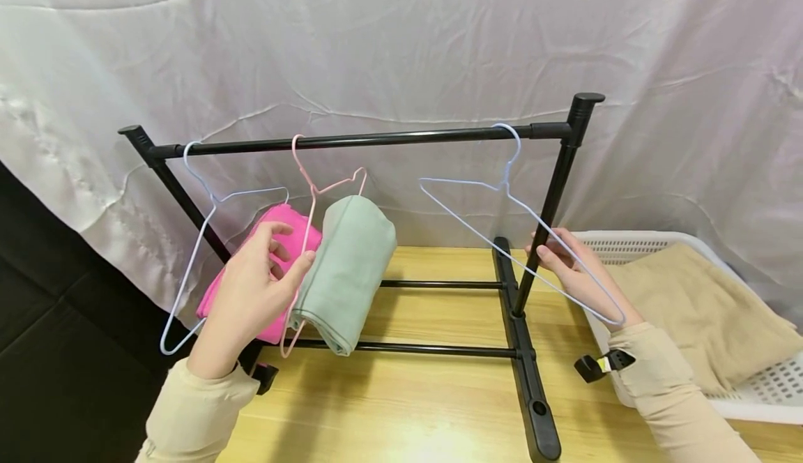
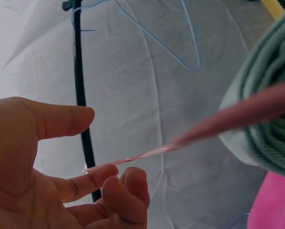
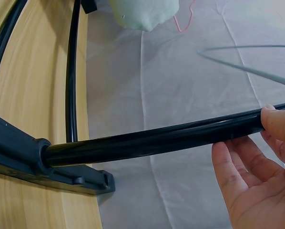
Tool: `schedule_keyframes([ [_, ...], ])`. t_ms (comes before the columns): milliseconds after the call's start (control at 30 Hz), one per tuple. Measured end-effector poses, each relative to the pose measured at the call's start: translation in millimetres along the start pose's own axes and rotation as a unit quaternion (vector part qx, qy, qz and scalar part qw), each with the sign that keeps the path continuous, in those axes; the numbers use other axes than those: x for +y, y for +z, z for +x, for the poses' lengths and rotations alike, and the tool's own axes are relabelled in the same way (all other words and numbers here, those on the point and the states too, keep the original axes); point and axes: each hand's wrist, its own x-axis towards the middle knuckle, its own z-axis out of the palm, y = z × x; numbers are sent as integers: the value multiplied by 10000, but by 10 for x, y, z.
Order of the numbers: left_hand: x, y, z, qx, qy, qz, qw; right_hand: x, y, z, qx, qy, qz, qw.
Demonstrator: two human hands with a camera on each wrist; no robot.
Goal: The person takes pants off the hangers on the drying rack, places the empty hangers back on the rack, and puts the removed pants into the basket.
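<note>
Pale green cloth (image 1: pixel 353 268) draped over pink hanger (image 1: pixel 314 190), hooked on black rack (image 1: pixel 401 139). Left hand (image 1: pixel 254 289) beside hanger, thumb apart from fingers; contact unclear. Right hand (image 1: pixel 582 282) pinches right post (image 1: pixel 556 184). Leftmost, pink cloth (image 1: pixel 295 243) on blue hanger (image 1: pixel 214 201). Far right, beige cloth (image 1: pixel 690 309) in white basket (image 1: pixel 768 413).

You face a creased, pale, shiny curtain (image 1: pixel 401 44); a light wood-grained tabletop (image 1: pixel 401 407) spreads below, and a black, lined surface (image 1: pixel 63 351) fills your lower left.
</note>
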Motion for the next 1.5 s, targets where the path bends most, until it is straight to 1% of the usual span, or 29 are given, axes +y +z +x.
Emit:
schedule_keyframes([
  [167,-62,63,25,-237,-127,1,9996,12,-1,-1,8,196,-118,9997],
  [333,-116,123,31,-441,-172,-134,9988,73,-14,8,-153,447,-189,9987],
  [367,-127,135,33,-460,-178,-154,9987,82,-18,10,-158,465,-277,9984],
  [467,-152,167,39,-517,-205,-248,9981,101,-21,12,-171,450,-297,9984],
  [533,-172,189,41,-558,-223,-315,9977,104,-23,11,-152,420,-464,9979],
  [600,-188,210,37,-614,-246,-432,9969,107,-25,10,-154,412,-554,9975],
  [700,-215,248,36,-677,-312,-684,9949,114,-25,11,-174,424,-542,9975],
  [867,-242,308,44,-793,-553,-1158,9886,112,-22,7,-150,423,-494,9978],
  [933,-253,335,44,-844,-635,-1426,9841,100,-22,4,-127,474,-534,9974],
  [1033,-264,375,42,-880,-714,-1922,9748,78,-24,6,-101,526,-511,9973],
  [1133,-267,406,40,-849,-877,-2438,9621,59,-19,10,-60,439,-382,9983],
  [1200,-267,421,38,-790,-1050,-2753,9523,57,-13,13,-60,333,-227,9992],
  [1300,-258,437,35,-645,-1259,-3108,9399,62,-6,12,-57,230,-36,9997],
  [1367,-251,446,36,-580,-1316,-3259,9344,73,-3,10,-47,182,12,9998],
  [1433,-245,455,38,-525,-1334,-3300,9330,74,-1,9,-59,178,53,9998],
  [1500,-243,461,38,-501,-1342,-3287,9335,72,2,7,-76,192,48,9998],
])
